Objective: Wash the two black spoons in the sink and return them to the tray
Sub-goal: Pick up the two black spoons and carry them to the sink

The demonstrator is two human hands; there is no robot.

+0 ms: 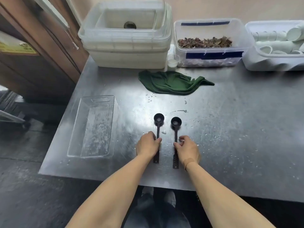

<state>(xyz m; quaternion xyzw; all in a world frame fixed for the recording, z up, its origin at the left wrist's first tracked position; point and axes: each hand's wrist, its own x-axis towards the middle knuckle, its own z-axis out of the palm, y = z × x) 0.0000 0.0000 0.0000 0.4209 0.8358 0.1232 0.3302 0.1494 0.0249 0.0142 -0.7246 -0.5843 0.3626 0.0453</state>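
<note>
A: What is lying nearest to the person?

B: Two black spoons are lying side by side on the metal surface [230, 129], a little apart, with handles pointing toward the person and bowls pointing away. The left hand [148, 145] is curling its grip around the handle of the left spoon [158, 127], near the middle. The right hand [187, 150] is pinching the handle of the right spoon [176, 129] between thumb and fingers. So both grips are clamped on a spoon.

A: Are the spoons being lifted?

B: I cannot tell. Their handle ends are looking as if they are touching the surface.

A: And where is the tray?

B: The clear tray [113, 129] is standing to the left of the left hand, near the left edge. It is holding no spoon. Water drops [149, 98] are lying on the surface around and beyond the spoons.

A: What is standing farther away?

B: A dark green cloth [172, 83] is lying crumpled beyond the spoons. Behind it, stacked white tubs [125, 46] are standing at the far left, and something dark and round is lying in the top one. A small cup [173, 60] is standing just beside them. To the right, a clear box [210, 38] is holding brown dried pieces. At the far right, a white bin [271, 60] is holding white cups.
</note>
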